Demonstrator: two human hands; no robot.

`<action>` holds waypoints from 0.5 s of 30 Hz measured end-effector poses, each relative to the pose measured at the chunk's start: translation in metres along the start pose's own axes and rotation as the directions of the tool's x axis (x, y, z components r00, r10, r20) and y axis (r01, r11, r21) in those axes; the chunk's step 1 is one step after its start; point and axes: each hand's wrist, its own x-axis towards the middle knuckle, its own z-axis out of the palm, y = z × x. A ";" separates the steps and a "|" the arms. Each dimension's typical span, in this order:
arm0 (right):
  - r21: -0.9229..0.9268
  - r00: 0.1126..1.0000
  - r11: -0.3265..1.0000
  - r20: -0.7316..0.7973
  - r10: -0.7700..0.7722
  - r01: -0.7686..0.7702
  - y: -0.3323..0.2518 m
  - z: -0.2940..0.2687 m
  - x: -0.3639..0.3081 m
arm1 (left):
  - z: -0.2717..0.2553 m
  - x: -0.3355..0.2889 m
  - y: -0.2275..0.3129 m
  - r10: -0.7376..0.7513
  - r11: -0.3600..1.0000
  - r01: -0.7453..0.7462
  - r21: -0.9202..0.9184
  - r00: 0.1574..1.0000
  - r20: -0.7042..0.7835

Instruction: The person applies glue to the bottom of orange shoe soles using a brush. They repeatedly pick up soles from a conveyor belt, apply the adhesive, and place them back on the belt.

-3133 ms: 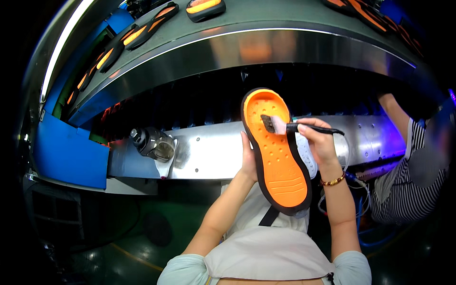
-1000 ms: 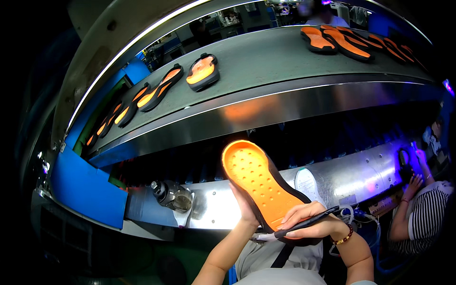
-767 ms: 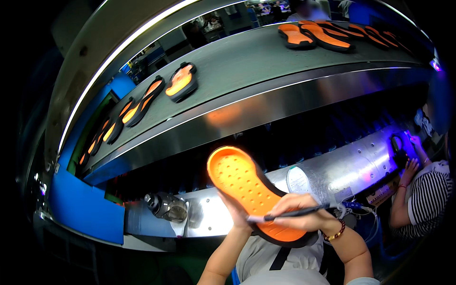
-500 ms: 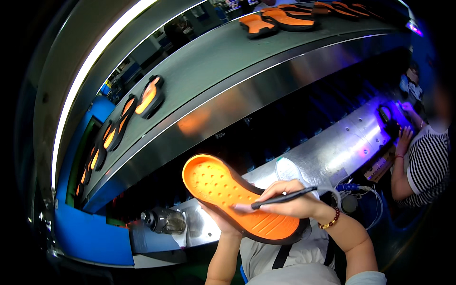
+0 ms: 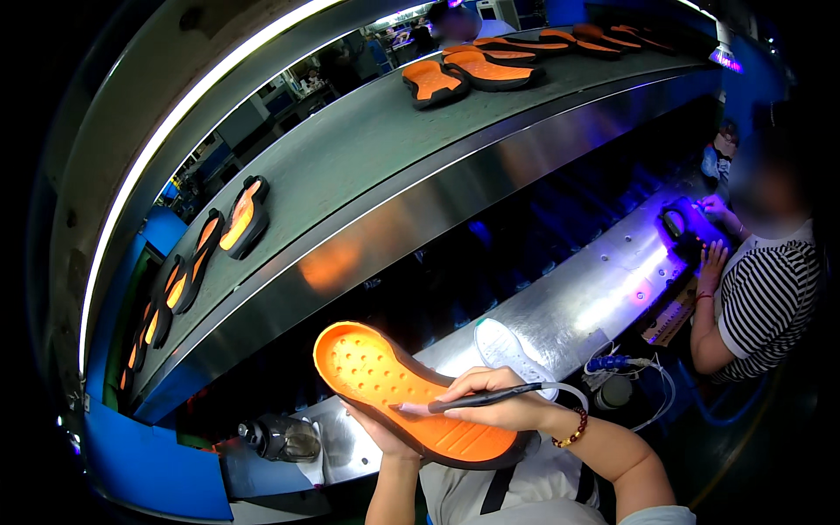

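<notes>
Long white tube light (image 5: 199, 94), 9 to 11 o'clock; wide grey-green conveyor belt (image 5: 341, 166) with shiny metal side, arcing 8 to 1; silver metal bench (image 5: 569, 284), 3; blue flat panel (image 5: 157, 464), 8; violet-glowing lamp (image 5: 724, 58), 2; dark floor (image 5: 757, 459), 4.

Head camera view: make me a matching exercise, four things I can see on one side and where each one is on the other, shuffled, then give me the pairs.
1. Orange-and-black shoe sole
2. Black-handled brush
3. Dark see-through bottle
4. Beaded bracelet

A. On the metal ledge, at picture left
B. Around the right wrist
C. Held by the left hand
D. Gripped by the right hand

Pairs: 1-C, 2-D, 3-A, 4-B
</notes>
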 end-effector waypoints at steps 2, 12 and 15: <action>-0.010 1.000 1.000 0.001 0.027 -0.027 0.002 0.000 -0.001 | -0.002 0.001 0.000 -0.004 1.000 0.004 0.015 1.000 -0.001; 0.008 0.999 0.999 0.041 0.031 -0.032 0.006 -0.005 -0.003 | 0.001 -0.005 -0.002 -0.087 0.987 0.094 -0.131 0.995 0.055; 0.007 0.999 0.999 0.033 0.033 -0.034 0.007 -0.006 -0.003 | -0.002 -0.007 -0.003 -0.159 0.973 0.170 -0.158 0.984 0.083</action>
